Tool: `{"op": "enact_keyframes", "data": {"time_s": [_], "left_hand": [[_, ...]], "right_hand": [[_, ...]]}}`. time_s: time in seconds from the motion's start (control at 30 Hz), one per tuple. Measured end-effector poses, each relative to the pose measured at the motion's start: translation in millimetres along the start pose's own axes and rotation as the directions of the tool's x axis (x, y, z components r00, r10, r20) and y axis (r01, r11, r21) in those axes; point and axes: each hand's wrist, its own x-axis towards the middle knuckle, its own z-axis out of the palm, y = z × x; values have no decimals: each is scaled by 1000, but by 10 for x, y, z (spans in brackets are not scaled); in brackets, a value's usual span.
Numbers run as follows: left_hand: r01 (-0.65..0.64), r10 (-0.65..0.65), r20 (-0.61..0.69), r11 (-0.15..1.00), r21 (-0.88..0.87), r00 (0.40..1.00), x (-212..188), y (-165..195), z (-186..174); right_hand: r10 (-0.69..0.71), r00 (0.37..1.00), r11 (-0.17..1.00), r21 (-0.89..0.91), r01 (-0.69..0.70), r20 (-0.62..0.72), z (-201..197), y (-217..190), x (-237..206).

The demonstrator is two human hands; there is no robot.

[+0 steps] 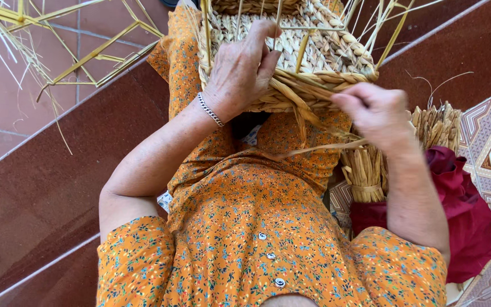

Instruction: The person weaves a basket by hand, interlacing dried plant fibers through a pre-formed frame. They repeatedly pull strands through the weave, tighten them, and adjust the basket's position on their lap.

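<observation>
Weaving step in progress: left hand [240, 71] gripped the woven basket [308, 51] rim; right hand [373, 111] pinched a fibre strand [319, 149], which next needed tucking tight.

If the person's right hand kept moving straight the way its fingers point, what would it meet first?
The right hand points left toward the woven basket; it would likely meet the basket's braided rim first, though depth is uncertain.

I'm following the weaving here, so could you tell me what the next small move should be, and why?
Probably draw the loose strand taut with the right hand: it hangs slack below the basket's braided rim, while the left hand steadies the basket.
</observation>
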Motion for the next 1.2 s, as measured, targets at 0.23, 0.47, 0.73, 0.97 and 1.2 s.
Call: {"op": "enact_keyframes", "data": {"time_s": [0.23, 0.47, 0.73, 0.97, 1.2], "left_hand": [[-249, 246, 38, 959, 134, 969, -267, 163, -33], [-337, 255, 249, 861, 381, 934, -448, 340, 0], [-348, 254, 263, 835, 426, 931, -396, 301, 103], [-251, 194, 189, 904, 347, 963, -410, 264, 256], [15, -23, -187, 999, -45, 982, -297, 190, 347]], "right_hand": [[98, 973, 912, -371, -173, -211, -501, 356, -494], [-446, 837, 840, -472, 268, -318, 466, -282, -563], [-318, 925, 933, -244, 266, -208, 623, -410, -302], [-430, 900, 851, -364, 378, -69, -433, -852, 31], [-696, 572, 704, -570, 425, -434, -256, -1018, 216]]}}
